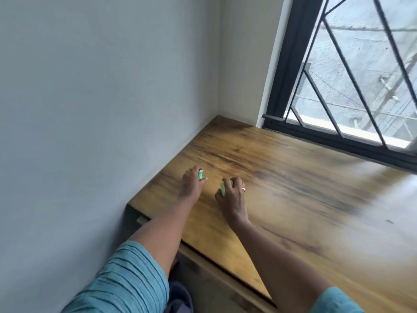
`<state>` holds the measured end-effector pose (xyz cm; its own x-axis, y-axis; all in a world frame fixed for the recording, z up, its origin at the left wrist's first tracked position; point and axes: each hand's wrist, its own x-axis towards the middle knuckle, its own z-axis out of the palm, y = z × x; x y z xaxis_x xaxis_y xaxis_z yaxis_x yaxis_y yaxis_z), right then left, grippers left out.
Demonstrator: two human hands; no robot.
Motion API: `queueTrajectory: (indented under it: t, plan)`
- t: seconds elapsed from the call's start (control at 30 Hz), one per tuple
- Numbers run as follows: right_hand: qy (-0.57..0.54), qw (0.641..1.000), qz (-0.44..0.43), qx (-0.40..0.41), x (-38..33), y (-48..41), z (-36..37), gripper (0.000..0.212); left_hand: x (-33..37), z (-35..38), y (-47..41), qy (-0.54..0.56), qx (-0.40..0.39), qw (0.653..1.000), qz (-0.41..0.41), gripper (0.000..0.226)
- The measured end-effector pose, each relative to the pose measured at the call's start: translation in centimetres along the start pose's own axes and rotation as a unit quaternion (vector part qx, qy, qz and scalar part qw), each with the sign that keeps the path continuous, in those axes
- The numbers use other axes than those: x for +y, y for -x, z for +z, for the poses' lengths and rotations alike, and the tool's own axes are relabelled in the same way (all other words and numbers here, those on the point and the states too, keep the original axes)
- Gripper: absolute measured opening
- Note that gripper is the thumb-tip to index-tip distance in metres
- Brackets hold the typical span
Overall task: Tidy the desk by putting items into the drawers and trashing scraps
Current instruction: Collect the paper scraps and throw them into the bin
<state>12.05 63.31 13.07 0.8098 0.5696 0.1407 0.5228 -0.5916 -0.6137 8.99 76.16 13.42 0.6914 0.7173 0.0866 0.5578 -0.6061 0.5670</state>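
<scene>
Scraps of something green and crumpled are in both my hands, low over the left end of the wooden bench (293,199). My left hand (190,185) has its fingers curled round one green scrap (200,175), which shows between thumb and fingertips on the side toward the other hand. My right hand (233,196), just beside it and a little nearer to me, pinches a second green scrap (223,188) between thumb and curled fingers. A ring (243,189) sits on one finger of that hand. The two hands are close but apart. Whether either scrap touches the bench top I cannot tell. Both forearms reach out from teal ribbed sleeves (126,279). A plain grey wall (101,98) runs along the bench's left side, and a black-framed window (291,71) with diagonal bars stands at its far edge.
</scene>
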Motion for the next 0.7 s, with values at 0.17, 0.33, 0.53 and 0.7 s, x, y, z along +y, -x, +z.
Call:
queueTrajectory:
  t: [0.17, 0.33, 0.53, 0.7]
  plan:
    - [-0.019, 0.999, -0.029, -0.009, -4.5, 6.2, 1.8, 0.039, -3.8, -3.9, 6.9, 0.033, 0.016, 0.999, 0.017, 0.043]
    - [-0.020, 0.998, -0.035, -0.039, -7.1, 13.2, 4.2, 0.041, -8.1, -6.4, 14.1, 0.065, 0.029, 0.997, -0.014, 0.039]
    - [-0.016, 0.994, -0.032, -0.100, -8.5, 19.9, 7.9, 0.046, -13.8, -5.7, 22.1, 0.106, 0.024, 0.990, -0.087, 0.037]
    - [0.014, 0.985, -0.039, -0.167, -6.9, 23.6, 11.7, 0.040, -18.0, -3.1, 26.9, 0.107, 0.002, 0.979, -0.171, 0.035]
